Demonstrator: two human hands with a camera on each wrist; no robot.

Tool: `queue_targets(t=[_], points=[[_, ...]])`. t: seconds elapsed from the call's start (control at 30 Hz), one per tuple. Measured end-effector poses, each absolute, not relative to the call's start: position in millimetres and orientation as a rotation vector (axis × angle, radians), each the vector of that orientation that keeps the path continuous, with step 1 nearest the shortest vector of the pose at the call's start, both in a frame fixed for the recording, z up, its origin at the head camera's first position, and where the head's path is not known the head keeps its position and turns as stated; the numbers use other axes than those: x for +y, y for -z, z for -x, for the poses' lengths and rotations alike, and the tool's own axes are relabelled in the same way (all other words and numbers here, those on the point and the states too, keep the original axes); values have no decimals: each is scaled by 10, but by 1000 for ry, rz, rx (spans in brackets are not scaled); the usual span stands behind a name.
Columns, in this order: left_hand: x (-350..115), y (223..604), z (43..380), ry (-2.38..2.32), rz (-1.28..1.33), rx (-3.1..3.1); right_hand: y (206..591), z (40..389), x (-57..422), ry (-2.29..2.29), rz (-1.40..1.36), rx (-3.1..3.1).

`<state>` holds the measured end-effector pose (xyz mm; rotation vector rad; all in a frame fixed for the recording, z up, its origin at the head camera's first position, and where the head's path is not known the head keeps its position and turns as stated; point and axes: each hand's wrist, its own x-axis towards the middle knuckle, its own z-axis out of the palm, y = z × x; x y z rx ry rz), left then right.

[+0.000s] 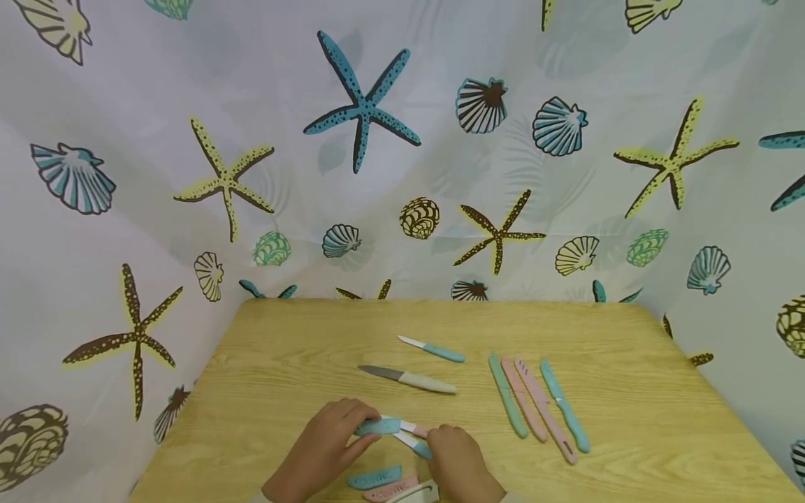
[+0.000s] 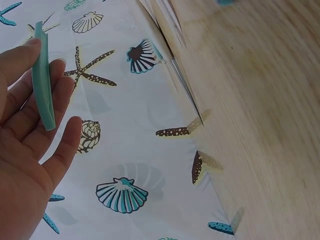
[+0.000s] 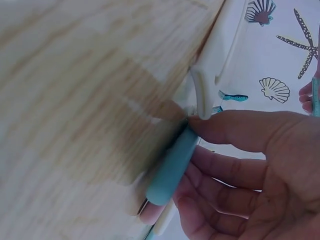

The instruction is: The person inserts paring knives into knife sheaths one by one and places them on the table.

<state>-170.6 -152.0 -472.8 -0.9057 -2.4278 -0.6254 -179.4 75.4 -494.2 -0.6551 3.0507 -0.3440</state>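
Note:
In my left hand a light blue blade sheath is pinched between thumb and fingers. My right hand pinches the blue handle of a small knife with a white blade. That blade points up-left at the sheath's lower edge. A pink-handled knife lies just behind it, its handle end against my right fingers and its blade partly hidden by the sheath. Near the front, between my hands, lie a blue sheath, a pink sheath and a white sheath.
Farther back lie a white-handled knife with a grey blade and a blue-handled knife. To the right, several covered knives lie side by side: green, pink and blue. A shell-patterned cloth surrounds the wooden table.

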Motion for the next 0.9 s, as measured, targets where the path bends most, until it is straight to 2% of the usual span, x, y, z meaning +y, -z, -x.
queue_targets(t=[0.47, 0.9], points=[[-1512, 4713, 1674, 666, 878, -2449, 4798, 1726, 954, 718, 618, 2894], [-1487, 4720, 1704, 690, 913, -2412, 4571, 1607, 1253, 805, 723, 2969]])
